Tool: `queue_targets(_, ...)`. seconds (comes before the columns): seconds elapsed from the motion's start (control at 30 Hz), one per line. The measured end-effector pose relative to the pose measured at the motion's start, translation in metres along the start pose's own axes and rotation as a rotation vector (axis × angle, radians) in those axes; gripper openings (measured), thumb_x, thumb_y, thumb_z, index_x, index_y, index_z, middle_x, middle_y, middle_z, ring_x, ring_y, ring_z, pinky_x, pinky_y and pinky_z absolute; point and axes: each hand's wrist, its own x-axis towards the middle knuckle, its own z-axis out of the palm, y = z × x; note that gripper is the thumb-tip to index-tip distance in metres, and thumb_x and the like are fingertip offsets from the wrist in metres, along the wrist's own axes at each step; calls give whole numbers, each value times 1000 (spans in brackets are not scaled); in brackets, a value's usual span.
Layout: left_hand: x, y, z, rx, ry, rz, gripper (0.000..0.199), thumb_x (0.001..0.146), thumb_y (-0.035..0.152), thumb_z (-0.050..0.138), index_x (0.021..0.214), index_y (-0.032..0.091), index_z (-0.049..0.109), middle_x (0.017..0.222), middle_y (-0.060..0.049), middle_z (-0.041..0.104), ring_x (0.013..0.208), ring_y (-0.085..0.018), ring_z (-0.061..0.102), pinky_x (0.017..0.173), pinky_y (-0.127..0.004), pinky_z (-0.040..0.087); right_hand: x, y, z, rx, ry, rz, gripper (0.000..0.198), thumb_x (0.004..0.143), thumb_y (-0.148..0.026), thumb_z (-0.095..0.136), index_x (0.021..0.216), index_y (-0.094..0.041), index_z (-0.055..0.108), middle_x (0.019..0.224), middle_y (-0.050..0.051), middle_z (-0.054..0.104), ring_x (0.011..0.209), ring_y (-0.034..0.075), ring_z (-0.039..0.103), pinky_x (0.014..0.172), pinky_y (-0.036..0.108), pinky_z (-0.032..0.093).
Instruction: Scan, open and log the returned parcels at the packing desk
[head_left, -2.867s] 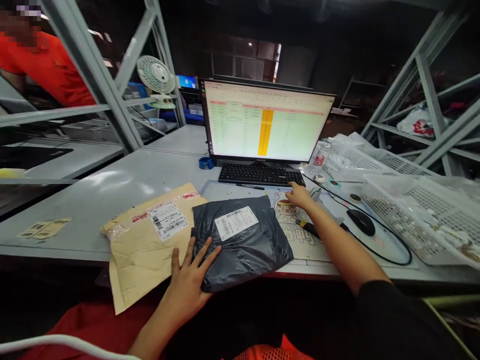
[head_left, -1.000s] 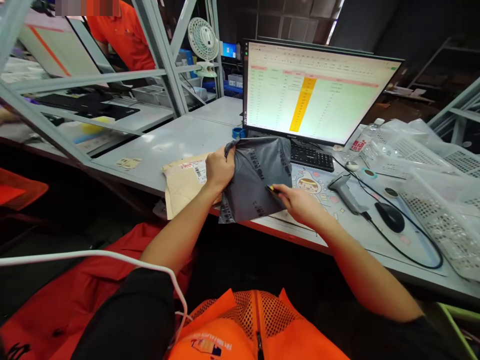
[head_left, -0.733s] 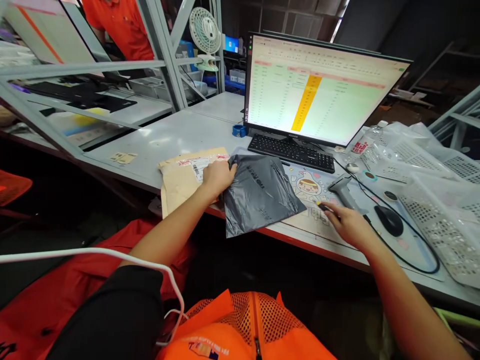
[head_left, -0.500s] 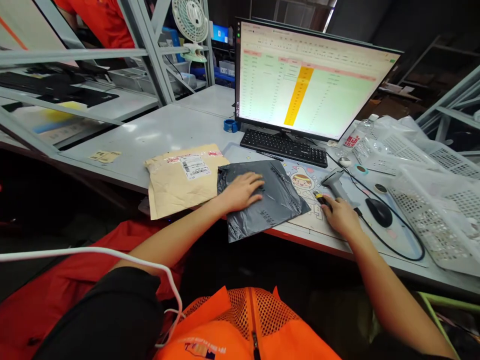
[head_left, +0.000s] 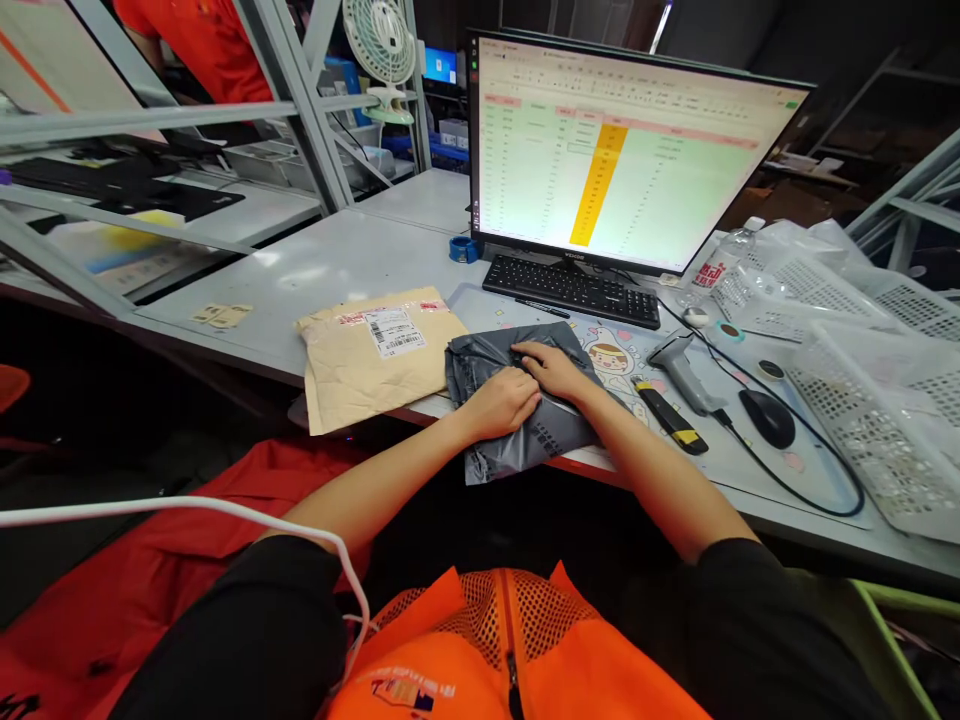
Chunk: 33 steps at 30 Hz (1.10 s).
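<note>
A dark grey plastic mailing bag (head_left: 559,435) lies at the table's front edge, its near corner hanging over. My left hand (head_left: 504,403) is closed on the bag's crumpled upper face, fingers curled into the plastic. Right beside it, my right hand (head_left: 553,370) is closed on the same bag, its fingertips bent onto the film near my left knuckles. What lies under the fingers is hidden. To the left, a tan padded envelope (head_left: 360,375) with a white label touches the bag. A black and yellow utility knife (head_left: 671,415) rests on the desk mat, right of my right forearm.
Behind the bag stand a black keyboard (head_left: 574,290) and a monitor (head_left: 630,170). A barcode scanner (head_left: 684,372), a mouse (head_left: 766,418) and white plastic baskets (head_left: 862,430) are on the right. A blue tape roll (head_left: 463,249) sits beside the monitor. A white cable (head_left: 225,506) crosses my left arm.
My right hand has let go of the utility knife, leaving it on the mat, and moved left onto the bag. My left hand has curled its fingers; the bag is more crumpled.
</note>
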Motion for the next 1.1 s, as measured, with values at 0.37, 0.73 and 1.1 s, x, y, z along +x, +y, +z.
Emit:
queue_targets(0.37, -27, 28, -34, -131, -92, -113, 33, 112, 29, 36, 117, 14, 65, 112, -13, 72, 106, -26, 66, 96, -38, 52, 2, 29, -9, 204, -93, 70, 55, 107, -53, 46, 147, -21, 66, 158, 8, 54, 154, 25, 43, 134, 50, 20)
queue_targets(0.73, 35, 12, 12, -38, -169, 137, 26, 109, 29, 52, 111, 12, 72, 116, -15, 69, 109, -29, 60, 100, -42, 47, 0, 20, -18, 377, 8, 150, 49, 104, -47, 49, 136, -17, 73, 147, 7, 66, 143, 24, 56, 129, 45, 34)
queue_targets(1.1, 23, 25, -16, 55, -326, 57, 42, 113, 38, 37, 105, 13, 70, 85, -13, 73, 79, -29, 70, 74, -39, 48, -8, 20, -11, 198, 5, 70, 51, 97, -38, 64, 145, -21, 67, 154, 9, 59, 148, 26, 51, 132, 47, 27)
